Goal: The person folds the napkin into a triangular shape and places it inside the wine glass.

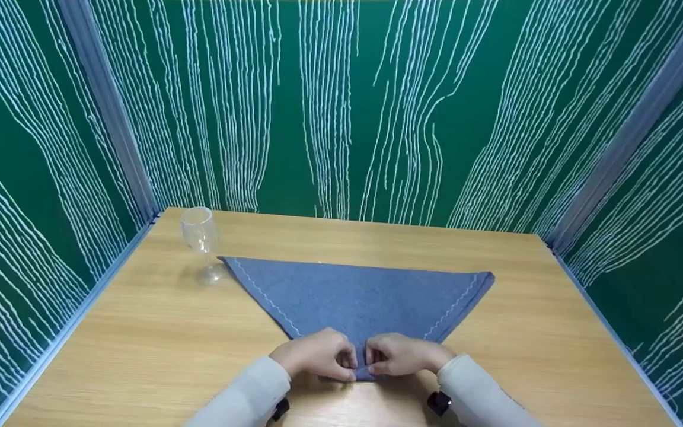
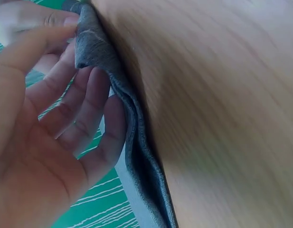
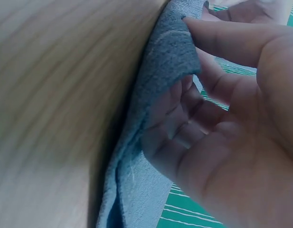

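A blue-grey cloth napkin, folded into a triangle, lies on the table with its long edge away from me. White zigzag stitching runs along its two slanting sides. At the near tip, my left hand pinches the turned-up fold between thumb and fingers. Close beside it, my right hand pinches the same fold. In the left wrist view the rolled edge sits under the thumb, with the other fingers curved behind the cloth. From the right wrist, the thumb presses on the fold and the remaining fingers tuck in under it.
A clear stemmed glass stands upright near the table's back left, close to the napkin's left corner. The wooden table is bordered by green panels with wavy white lines at the back and sides.
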Available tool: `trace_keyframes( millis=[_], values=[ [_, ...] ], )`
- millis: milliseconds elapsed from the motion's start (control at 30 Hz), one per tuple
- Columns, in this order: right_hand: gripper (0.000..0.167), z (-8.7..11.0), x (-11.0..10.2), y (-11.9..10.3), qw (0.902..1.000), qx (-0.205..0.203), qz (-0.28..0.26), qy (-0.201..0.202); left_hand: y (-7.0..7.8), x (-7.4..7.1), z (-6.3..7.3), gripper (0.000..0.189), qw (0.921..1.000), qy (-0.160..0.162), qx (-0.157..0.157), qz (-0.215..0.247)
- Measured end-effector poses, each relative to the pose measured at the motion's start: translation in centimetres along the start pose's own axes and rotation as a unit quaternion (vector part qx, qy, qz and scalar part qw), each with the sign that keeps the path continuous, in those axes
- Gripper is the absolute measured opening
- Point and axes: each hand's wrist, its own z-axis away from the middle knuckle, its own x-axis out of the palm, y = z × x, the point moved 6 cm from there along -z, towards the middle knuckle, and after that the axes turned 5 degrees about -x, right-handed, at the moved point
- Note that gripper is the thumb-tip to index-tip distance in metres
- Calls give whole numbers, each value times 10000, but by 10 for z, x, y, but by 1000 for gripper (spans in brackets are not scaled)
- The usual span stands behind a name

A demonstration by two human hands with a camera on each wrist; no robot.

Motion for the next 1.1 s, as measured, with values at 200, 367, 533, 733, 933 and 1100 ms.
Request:
trace_keyframes(
  millis=[200,367,533,733,933,1100],
  values=[
    [11,2,1,4,9997,149,-192,67,-3,4,-1,16,9999,-5,-137,-69],
    [12,8,0,6,9986,268,-419,183,-6,4,-3,11,9997,-126,-223,-32],
    [24,12,-2,9,9985,310,-418,189,-13,4,-4,12,9982,-261,-467,286],
    [21,12,-3,10,9997,118,-59,205,-19,1,-7,7,9933,-211,-878,715],
    [19,11,-2,13,9996,105,-106,220,-23,2,-10,10,9936,-185,-932,614],
    [19,10,-2,13,9994,243,-157,173,-24,2,-9,10,9938,-21,-944,595]
  ],
)
